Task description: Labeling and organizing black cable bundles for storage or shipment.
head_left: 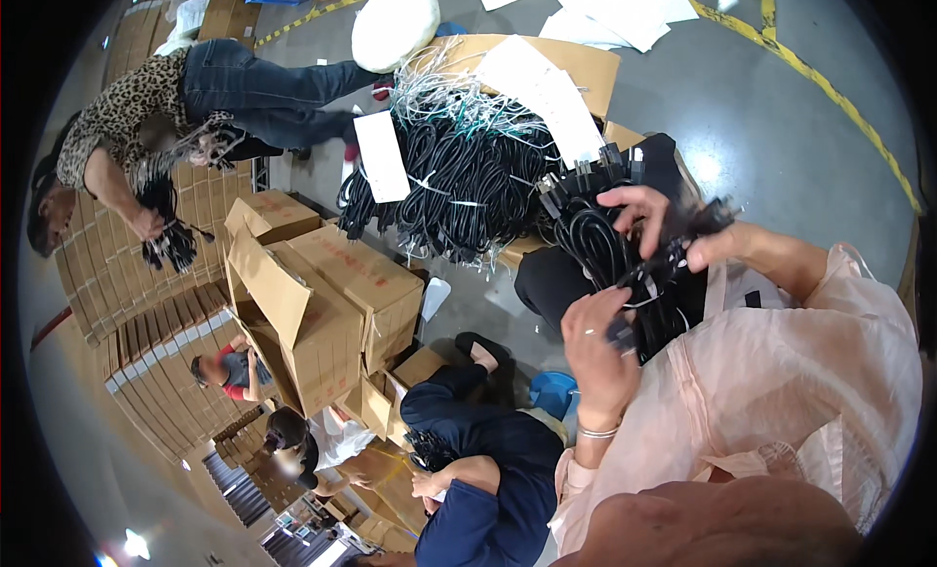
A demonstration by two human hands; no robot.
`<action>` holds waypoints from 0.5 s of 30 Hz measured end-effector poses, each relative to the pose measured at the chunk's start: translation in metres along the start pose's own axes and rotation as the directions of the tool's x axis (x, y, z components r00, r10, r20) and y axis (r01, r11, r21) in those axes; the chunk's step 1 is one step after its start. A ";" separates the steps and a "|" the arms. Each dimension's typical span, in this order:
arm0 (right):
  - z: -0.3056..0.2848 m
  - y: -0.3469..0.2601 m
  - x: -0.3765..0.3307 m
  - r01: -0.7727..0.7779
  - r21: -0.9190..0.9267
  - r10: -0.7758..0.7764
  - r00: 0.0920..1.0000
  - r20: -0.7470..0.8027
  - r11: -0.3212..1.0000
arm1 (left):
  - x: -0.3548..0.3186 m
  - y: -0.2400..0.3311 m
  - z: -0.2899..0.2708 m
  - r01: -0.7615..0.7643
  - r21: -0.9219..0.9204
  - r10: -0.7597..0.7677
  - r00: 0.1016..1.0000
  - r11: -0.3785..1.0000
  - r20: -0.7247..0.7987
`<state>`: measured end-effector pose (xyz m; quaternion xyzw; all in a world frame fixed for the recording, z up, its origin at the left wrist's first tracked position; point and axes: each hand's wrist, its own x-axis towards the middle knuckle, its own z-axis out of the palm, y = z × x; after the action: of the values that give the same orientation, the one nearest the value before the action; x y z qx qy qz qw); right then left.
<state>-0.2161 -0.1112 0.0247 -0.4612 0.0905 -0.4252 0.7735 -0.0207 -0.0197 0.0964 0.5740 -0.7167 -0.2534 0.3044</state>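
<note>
Over my lap, my left hand (597,357), with a ring and a bracelet, curls its fingers onto a black power cord (649,274). Opposite it, my right hand (724,245) has its thumb and bent fingers around the same dark strands, partly hidden by blurred cord ends. A pale tie crosses the cord between my hands. Beside them lies a bundle of coiled black power cords (593,230), its plugs (586,177) pointing away from me. Farther off, a large heap of black cables (459,191) with pale wire ends spreads over cardboard.
White paper sheets (383,157) lie on the heap. Cartons (337,294) stand to the left. A co-worker (117,128) carries cables at far left; another in dark blue (488,479) sits close on my left. A blue stool (553,393) and a white round bundle (395,27) are nearby.
</note>
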 end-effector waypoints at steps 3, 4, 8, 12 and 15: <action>-0.002 0.000 0.011 0.106 -0.038 -0.093 0.960 0.263 0.994 | 0.004 0.014 0.006 0.010 0.177 -0.015 1.000 0.984 0.028; 0.000 -0.001 0.009 0.108 -0.045 -0.095 0.968 0.233 0.993 | 0.002 0.013 0.010 0.085 0.105 -0.087 0.996 0.991 0.016; 0.001 0.002 -0.005 0.076 0.093 -0.090 0.982 0.167 0.993 | 0.000 0.012 0.014 0.152 -0.052 -0.152 0.988 0.987 0.000; 0.013 -0.003 0.007 -0.133 0.066 0.112 0.962 0.250 0.989 | -0.001 -0.002 -0.018 0.168 -0.151 -0.149 0.980 0.974 0.131; -0.001 -0.009 -0.003 0.044 -0.107 -0.001 0.926 0.377 0.993 | 0.013 -0.037 -0.030 0.321 -0.446 -0.177 0.925 0.835 0.335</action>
<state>-0.2236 -0.1118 0.0303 -0.5784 -0.0407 -0.3319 0.7441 0.0239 -0.0409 0.0925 0.5246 -0.5818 -0.5441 0.3002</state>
